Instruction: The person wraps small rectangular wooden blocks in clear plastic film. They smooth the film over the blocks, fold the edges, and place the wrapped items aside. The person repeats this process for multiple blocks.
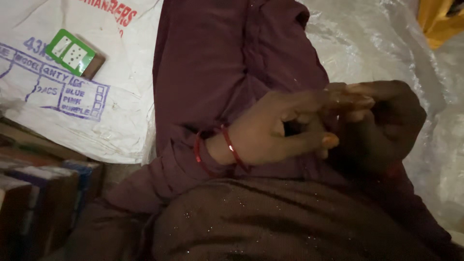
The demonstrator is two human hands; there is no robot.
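Over the maroon lap, left hand [270,130] and right hand [386,125] fingers interlaced, grip contents indiscernible, dim, blurred.

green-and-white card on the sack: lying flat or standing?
Lying flat: the small green-and-white card rests face-up on a brown block, on the white printed woven sack.

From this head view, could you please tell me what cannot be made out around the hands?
- Anything between the left hand and right hand: curled fingers hide it, and dim light blurs it.
- Small green-and-white card on the white woven sack: marks too small.
- Stacked dark boxes: cut off by the left edge.
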